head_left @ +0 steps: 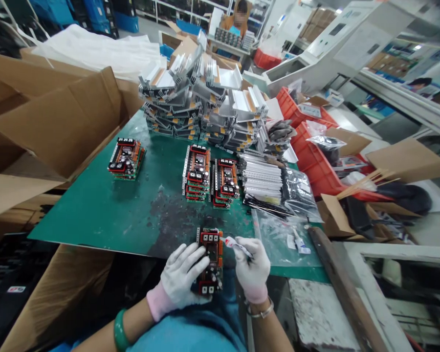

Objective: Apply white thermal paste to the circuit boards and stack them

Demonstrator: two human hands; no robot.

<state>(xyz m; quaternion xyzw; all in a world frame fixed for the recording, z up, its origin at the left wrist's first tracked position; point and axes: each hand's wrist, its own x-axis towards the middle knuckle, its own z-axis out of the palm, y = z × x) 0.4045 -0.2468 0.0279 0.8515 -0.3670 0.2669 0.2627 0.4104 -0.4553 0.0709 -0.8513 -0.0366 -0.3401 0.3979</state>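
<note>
At the front edge of the table a circuit board (215, 259) with red frames, black parts and orange connectors lies lengthwise toward me. My left hand (183, 276), in a white glove, grips its left side, fingers over the edge and thumb by the near end. My right hand (253, 266), gloved too, is closed around a small white and red squeeze tube (238, 245). The tube's nozzle points left, at the black blocks on the board's far end; whether it touches them I cannot tell. Beyond are two stacks of similar boards (196, 171) (225, 181).
Another board stack (126, 159) stands at the left of the green table (95, 210). Silver metal profiles (205, 98) are piled at the back. White strips (262, 178), a plastic bag (275, 239) and red bins (311, 151) lie right. Cardboard boxes (58, 117) flank the left side.
</note>
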